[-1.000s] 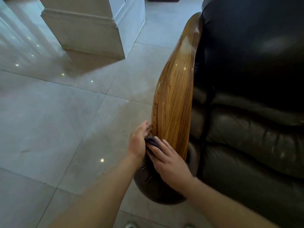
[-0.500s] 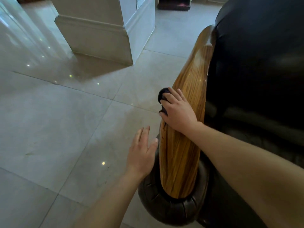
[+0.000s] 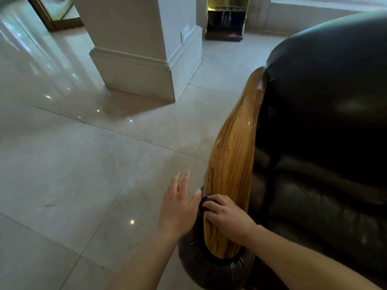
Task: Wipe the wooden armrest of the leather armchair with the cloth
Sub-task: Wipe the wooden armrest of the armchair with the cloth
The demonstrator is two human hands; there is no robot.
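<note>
Head camera looks steeply down, close over armrest (image 3: 232, 164).

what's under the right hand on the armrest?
A dark cloth, only its edge showing past the fingertips of the right hand, pressed on the wooden armrest. The rest of the cloth is covered by the hand.

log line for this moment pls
right hand: presses small dark cloth on glossy wooden armrest, near end | left hand: open, empty, beside armrest | dark leather armchair
</note>
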